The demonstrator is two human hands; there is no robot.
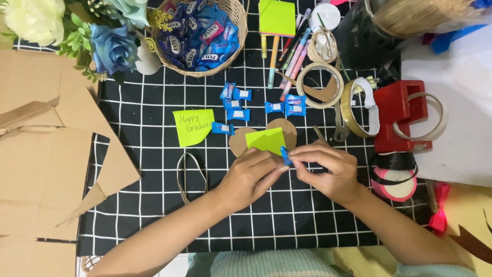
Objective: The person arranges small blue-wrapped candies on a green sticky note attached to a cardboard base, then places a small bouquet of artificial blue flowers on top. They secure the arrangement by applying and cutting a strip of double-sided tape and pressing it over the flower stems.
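- Where the two hands meet over the black gridded desk (154,205), a small candy (285,155) sits between them: a short blue wrapped piece, tilted, at the lower right corner of a green note (265,140).
- Left hand (249,177): fingers closed on the candy from the left, grip pinching it.
- Right hand (328,172): fingertips closed on the same candy from the right.
- That green note lies on a brown cardboard heart (287,128), which shows behind it at the left and upper right.
- Loose candies (236,105) on the desk above the heart: seven counted, all blue with white labels, one of them larger.
- One wicker basket (202,36) filled with more candies, too many to count.
- One second green note (193,126), handwritten, left of the heart.
- One pad of green notes (277,17) at the top.
- Tape rolls (320,84) near the red dispenser (400,115): about four, some overlapping, so the count is unsure.
- Several pens (292,56) lie beside the pad.
- Artificial flowers (113,48) at the top left; cardboard sheets (46,169) at the left.
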